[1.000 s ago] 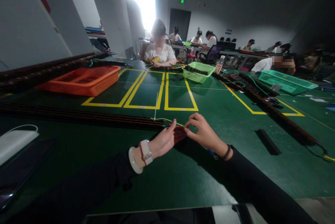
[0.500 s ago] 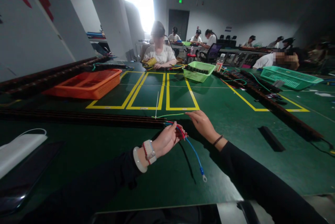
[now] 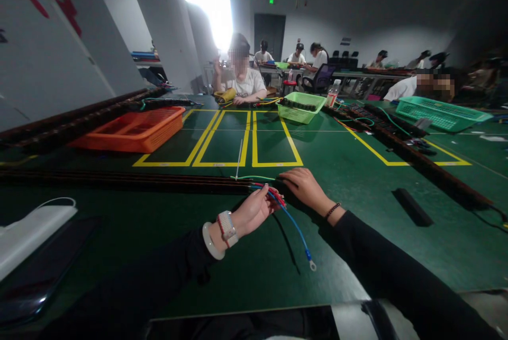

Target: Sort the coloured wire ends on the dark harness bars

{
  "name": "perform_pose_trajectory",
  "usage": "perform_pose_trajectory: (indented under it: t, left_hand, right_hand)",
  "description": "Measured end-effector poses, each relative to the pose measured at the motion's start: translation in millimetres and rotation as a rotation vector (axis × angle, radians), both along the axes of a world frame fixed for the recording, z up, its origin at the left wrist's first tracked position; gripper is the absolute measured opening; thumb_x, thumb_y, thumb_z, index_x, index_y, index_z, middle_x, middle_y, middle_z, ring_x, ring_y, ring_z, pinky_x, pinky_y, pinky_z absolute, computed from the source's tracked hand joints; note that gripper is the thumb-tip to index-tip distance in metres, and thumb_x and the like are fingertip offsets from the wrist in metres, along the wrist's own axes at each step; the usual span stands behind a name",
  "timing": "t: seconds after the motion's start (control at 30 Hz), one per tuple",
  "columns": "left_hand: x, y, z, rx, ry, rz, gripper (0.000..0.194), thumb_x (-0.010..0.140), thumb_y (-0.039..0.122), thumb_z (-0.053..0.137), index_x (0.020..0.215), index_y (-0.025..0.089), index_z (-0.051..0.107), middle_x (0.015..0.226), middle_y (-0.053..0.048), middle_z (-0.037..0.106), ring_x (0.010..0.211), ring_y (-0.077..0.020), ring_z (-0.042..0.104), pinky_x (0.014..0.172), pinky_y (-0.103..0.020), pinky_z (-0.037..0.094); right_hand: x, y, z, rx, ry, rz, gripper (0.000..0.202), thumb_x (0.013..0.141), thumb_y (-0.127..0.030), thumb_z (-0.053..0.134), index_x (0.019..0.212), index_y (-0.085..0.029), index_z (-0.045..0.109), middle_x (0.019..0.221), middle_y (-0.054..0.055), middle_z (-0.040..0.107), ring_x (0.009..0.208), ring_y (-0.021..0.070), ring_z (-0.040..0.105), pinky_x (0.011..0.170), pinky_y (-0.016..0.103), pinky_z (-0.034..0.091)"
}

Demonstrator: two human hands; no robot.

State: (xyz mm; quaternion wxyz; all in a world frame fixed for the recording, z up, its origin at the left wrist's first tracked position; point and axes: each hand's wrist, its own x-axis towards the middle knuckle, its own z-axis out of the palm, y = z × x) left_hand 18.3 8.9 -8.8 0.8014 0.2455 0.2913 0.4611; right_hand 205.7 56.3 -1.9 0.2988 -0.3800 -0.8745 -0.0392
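Note:
Red and blue wires [image 3: 293,223] are gripped in my left hand [image 3: 252,212], its fingers closed round them just past the end of a long dark cable bundle [image 3: 138,181]. One blue wire hangs out to the right and ends in a ring terminal [image 3: 313,265]. My right hand [image 3: 308,189] is just beyond, palm down, fingers together and bent at the end of a thin green wire [image 3: 254,177]; the fingertips are partly hidden. A white cable tie [image 3: 239,160] stands up from the bundle, its tail pointing upward.
An orange basket [image 3: 166,131] sits at the left, a light green basket [image 3: 305,115] at the back. More dark bundles [image 3: 432,165] lie to the right, near a short black strip [image 3: 413,207]. A phone [image 3: 43,271] and white device [image 3: 35,234] lie at left. Across the table sits a person [image 3: 250,83].
My right hand has lowered slightly, and the green wire's end has come down with it. My left hand keeps its hold on the wires. The person opposite has raised a hand.

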Motion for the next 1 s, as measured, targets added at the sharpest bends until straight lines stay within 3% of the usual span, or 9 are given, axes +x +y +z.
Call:
perform_pose_trajectory:
  t: [0.1, 0.2, 0.3, 0.47, 0.73, 1.0]
  left_hand:
    - [0, 1, -0.4, -0.01, -0.006, -0.017, 0.022, 0.09, 0.026, 0.044, 0.083, 0.011, 0.058, 0.079, -0.008, 0.063, 0.074, -0.0149, 0.061, 0.073, -0.031, 0.049]
    - [-1, 1, 1.1, -0.038, -0.013, -0.023, 0.022, 0.091, 0.026, 0.044, 0.081, 0.011, 0.058, 0.075, -0.006, 0.062, 0.071, -0.0134, 0.06, 0.071, -0.028, 0.049]
    - [-1, 1, 3.5, -0.055, -0.023, -0.032, 0.023, 0.09, 0.027, 0.046, 0.079, 0.011, 0.058, 0.075, -0.005, 0.061, 0.068, -0.0122, 0.059, 0.068, -0.026, 0.049]
    - [0, 0, 6.9, -0.064, -0.023, -0.029, 0.022, 0.09, 0.025, 0.046, 0.08, 0.011, 0.06, 0.078, -0.007, 0.063, 0.069, -0.0124, 0.06, 0.074, -0.029, 0.049]
    - [1, -2, 9.0, -0.02, -0.059, -0.03, 0.022, 0.091, 0.023, 0.042, 0.094, 0.01, 0.06, 0.089, -0.011, 0.065, 0.084, -0.0165, 0.062, 0.085, -0.035, 0.046]
    - [0, -2, 8.2, -0.042, -0.015, 0.019, 0.024, 0.091, 0.024, 0.043, 0.082, 0.009, 0.059, 0.08, -0.01, 0.064, 0.078, -0.0158, 0.062, 0.085, -0.034, 0.046]
  right_hand:
    - [2, -14, 10.8, 0.049, 0.034, 0.116, 0.027, 0.094, -0.033, 0.041, 0.1, -0.016, 0.061, 0.088, 0.008, 0.063, 0.085, 0.0195, 0.054, 0.08, 0.035, 0.039]
    - [2, -26, 17.0, 0.123, -0.069, 0.314, 0.036, 0.088, -0.048, 0.048, 0.094, -0.015, 0.061, 0.075, 0.006, 0.059, 0.074, 0.0189, 0.05, 0.075, 0.035, 0.039]
    - [-2, -33, 16.9, 0.18, -0.162, 0.397, 0.03, 0.086, -0.042, 0.054, 0.096, -0.015, 0.061, 0.073, 0.005, 0.057, 0.07, 0.017, 0.048, 0.071, 0.033, 0.039]
    - [-3, -32, 14.5, 0.192, -0.191, 0.337, 0.021, 0.091, -0.02, 0.044, 0.104, -0.015, 0.061, 0.075, 0.005, 0.059, 0.071, 0.0168, 0.049, 0.069, 0.032, 0.04]
    - [1, -21, 12.0, 0.154, -0.093, 0.097, 0.026, 0.094, -0.019, 0.041, 0.108, -0.013, 0.061, 0.076, 0.006, 0.06, 0.072, 0.017, 0.05, 0.073, 0.032, 0.042]
    - [0, -14, 4.8, 0.067, -0.154, 0.027, 0.024, 0.093, -0.019, 0.043, 0.101, -0.014, 0.064, 0.076, 0.006, 0.062, 0.072, 0.0167, 0.05, 0.072, 0.03, 0.039]
